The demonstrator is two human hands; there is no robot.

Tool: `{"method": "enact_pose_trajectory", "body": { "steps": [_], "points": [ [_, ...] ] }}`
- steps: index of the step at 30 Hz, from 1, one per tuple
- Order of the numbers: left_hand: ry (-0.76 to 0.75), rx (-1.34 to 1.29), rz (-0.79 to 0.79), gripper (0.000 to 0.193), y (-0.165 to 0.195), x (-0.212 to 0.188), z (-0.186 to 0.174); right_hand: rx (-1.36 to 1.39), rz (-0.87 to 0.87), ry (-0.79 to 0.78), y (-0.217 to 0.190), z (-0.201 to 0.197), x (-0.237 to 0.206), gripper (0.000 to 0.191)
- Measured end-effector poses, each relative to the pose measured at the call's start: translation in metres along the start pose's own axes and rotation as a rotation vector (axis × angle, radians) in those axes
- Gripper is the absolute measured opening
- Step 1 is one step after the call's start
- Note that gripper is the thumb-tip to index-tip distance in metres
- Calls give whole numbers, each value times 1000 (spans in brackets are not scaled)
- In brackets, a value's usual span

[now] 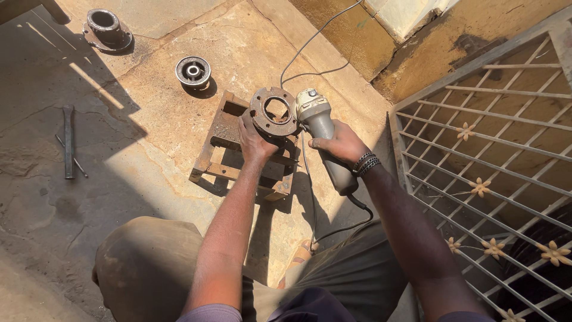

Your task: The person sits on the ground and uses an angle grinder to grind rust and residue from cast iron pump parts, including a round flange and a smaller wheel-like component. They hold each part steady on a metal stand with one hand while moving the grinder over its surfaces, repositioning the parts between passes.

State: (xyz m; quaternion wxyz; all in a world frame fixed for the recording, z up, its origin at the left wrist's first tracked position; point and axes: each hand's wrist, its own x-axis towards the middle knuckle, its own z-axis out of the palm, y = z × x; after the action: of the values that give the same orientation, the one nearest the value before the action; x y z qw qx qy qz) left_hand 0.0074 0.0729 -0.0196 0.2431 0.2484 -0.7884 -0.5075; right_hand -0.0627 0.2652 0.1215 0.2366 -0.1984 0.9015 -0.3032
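Observation:
My left hand [255,142] grips the lower left edge of a rusty round metal flange [273,111] with a square hole, which rests on a rusty metal frame stand [221,138] on the concrete floor. Held in my right hand [339,144] is the grey body of an angle grinder [323,132], its head right beside the flange's right rim. The grinder's cable [310,43] runs off toward the far wall, and more of it loops back under my right wrist.
A round metal hub [193,71] and a second flanged metal part [106,27] lie on the floor at the far left. A flat metal bar and a thin rod [68,142] lie at left. A metal grille with flower ornaments [494,155] stands on the right.

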Motion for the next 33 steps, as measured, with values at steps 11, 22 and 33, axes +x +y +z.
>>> {"method": "enact_pose_trajectory", "body": {
  "steps": [11, 22, 33],
  "points": [
    [16, -18, 14, 99, -6, -1, 5, 93, 41, 24, 8, 6, 7, 61],
    [-14, 32, 5, 95, -12, -1, 8, 96, -95, 19, 19, 9, -24, 60],
    [1, -11, -5, 98, -15, -3, 7, 110, -175, 16, 21, 9, -23, 69]
  ]
}}
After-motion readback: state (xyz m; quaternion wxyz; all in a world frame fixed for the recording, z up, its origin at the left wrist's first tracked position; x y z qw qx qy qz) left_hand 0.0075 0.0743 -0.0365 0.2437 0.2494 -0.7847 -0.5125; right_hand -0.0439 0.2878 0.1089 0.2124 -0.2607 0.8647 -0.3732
